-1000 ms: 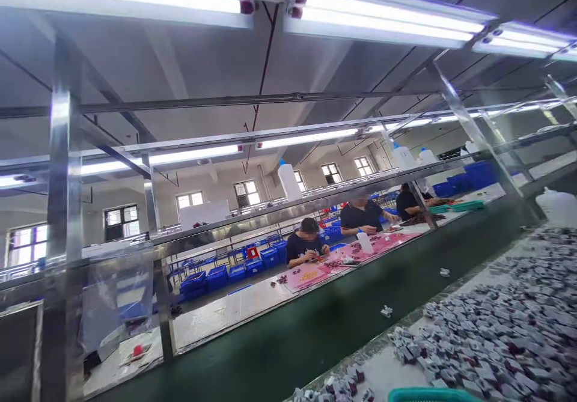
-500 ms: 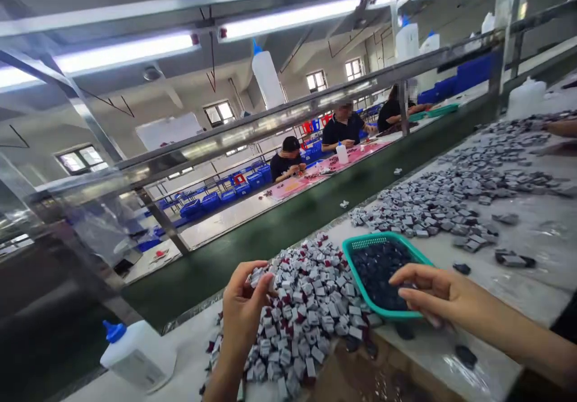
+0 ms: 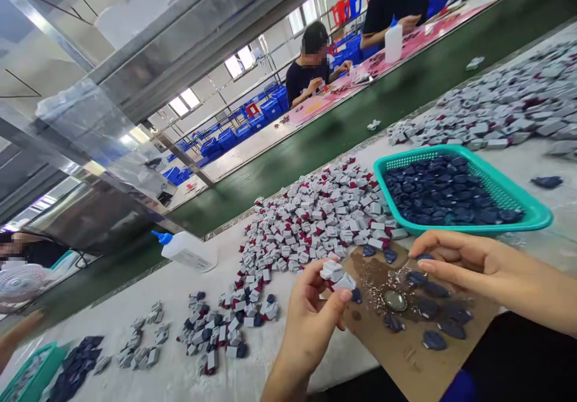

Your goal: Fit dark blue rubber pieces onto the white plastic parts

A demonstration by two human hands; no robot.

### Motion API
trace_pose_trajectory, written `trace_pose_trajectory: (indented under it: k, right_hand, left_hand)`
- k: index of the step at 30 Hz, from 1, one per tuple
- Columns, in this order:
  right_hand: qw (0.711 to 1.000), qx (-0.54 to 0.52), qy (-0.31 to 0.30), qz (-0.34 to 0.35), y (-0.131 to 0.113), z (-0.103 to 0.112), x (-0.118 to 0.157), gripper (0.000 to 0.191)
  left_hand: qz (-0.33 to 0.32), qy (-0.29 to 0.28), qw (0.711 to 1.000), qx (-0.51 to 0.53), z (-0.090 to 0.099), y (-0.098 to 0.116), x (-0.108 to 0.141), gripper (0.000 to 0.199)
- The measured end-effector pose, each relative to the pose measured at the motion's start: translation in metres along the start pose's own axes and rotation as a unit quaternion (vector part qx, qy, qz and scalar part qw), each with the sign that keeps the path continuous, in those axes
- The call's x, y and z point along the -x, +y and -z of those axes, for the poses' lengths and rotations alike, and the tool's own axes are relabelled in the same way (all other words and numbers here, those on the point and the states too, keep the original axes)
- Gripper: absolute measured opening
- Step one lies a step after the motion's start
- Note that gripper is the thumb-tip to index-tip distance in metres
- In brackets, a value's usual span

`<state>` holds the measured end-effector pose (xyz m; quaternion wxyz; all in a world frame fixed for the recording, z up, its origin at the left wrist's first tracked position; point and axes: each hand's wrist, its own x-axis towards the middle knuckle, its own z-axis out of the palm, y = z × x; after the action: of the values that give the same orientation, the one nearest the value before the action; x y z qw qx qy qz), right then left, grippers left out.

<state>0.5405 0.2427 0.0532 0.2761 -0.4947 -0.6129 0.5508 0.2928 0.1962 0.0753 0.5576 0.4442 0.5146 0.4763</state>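
My left hand (image 3: pixel 306 324) is closed on a small light-grey block piece (image 3: pixel 337 277), which has ridged sides. A dark blue bit shows beside its thumb. My right hand (image 3: pixel 482 264) is pinched over a brown cardboard sheet (image 3: pixel 406 360), with a small dark blue piece (image 3: pixel 424 257) at its fingertips. Several flat dark blue pieces (image 3: pixel 434 340) lie on the cardboard around a small round dish (image 3: pixel 395 300) with a clear, shiny surface. Beyond my right hand sits a green basket (image 3: pixel 536 210) of similar dark blue pieces.
A large heap of grey and maroon blocks (image 3: pixel 311 216) lies ahead. A smaller mixed pile (image 3: pixel 216 330) and a white bottle with a blue cap (image 3: pixel 189 250) are left. A green conveyor belt (image 3: pixel 288 149) runs behind. Across it, people sit at work; another person's arm (image 3: pixel 18 336) shows far left.
The view has tilted down and shifted. My right hand has moved from over the basket to over the cardboard. My left hand, still holding the grey piece, is now beside the cardboard.
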Motion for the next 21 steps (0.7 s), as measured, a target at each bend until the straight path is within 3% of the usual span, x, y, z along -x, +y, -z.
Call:
trace_pose_trajectory:
  k: [4, 7, 10, 14, 21]
  right_hand:
    - [0.999, -0.028, -0.002, -0.022, 0.006, -0.014, 0.007, 0.052]
    - [1.000, 0.016, 0.002, -0.025, 0.006, -0.021, 0.012, 0.052]
    - [0.993, 0.112, 0.005, 0.030, 0.011, -0.023, 0.011, 0.050]
    - [0.976, 0.184, 0.006, 0.114, 0.022, -0.026, 0.007, 0.039]
    - [0.934, 0.286, 0.023, 0.215, 0.041, -0.033, -0.001, 0.030]
  left_hand:
    - [0.025, 0.015, 0.997, 0.072, -0.003, -0.012, 0.008, 0.050]
    - [0.046, 0.030, 0.992, 0.110, -0.004, -0.022, 0.013, 0.050]
    - [0.062, 0.057, 0.987, 0.136, -0.006, -0.034, 0.017, 0.052]
    - [0.085, 0.089, 0.979, 0.162, -0.011, -0.048, 0.023, 0.038]
    - [0.099, 0.116, 0.975, 0.164, -0.018, -0.046, 0.025, 0.036]
